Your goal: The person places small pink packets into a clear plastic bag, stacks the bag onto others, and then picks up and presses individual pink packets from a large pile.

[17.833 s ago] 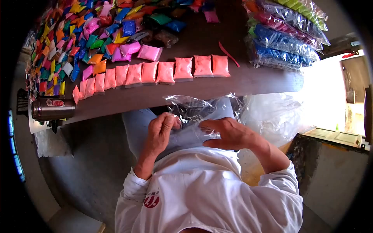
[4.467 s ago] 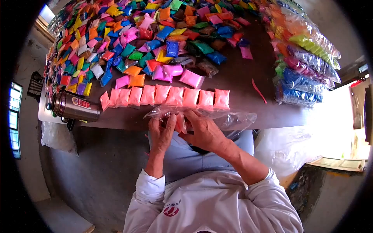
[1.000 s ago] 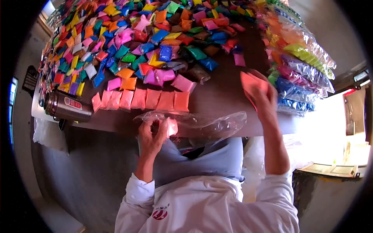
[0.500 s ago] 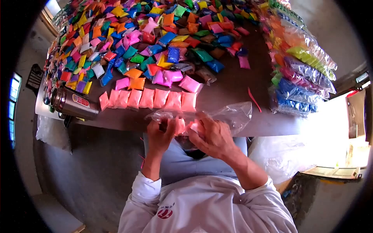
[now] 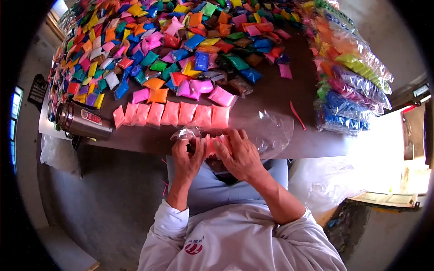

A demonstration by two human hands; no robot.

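Note:
At the table's front edge, my left hand is closed on the gathered mouth of a clear plastic bag, its thumb beside a few small salmon-pink packets. My right hand curls around these packets from the other side, thumb and fingers pressed on them. The bag's loose end spreads to the right over the tabletop. Just beyond my hands lies a row of similar salmon-pink packets, side by side.
A large heap of coloured packets covers the back and left. Filled clear bags are stacked at the right. A steel flask lies at the left edge, and a thin red strip rests right of the bag.
My right hand has moved slightly left and closed in on the packets, bringing them against those by my left hand. The bag's loose end has spread flatter on the table.

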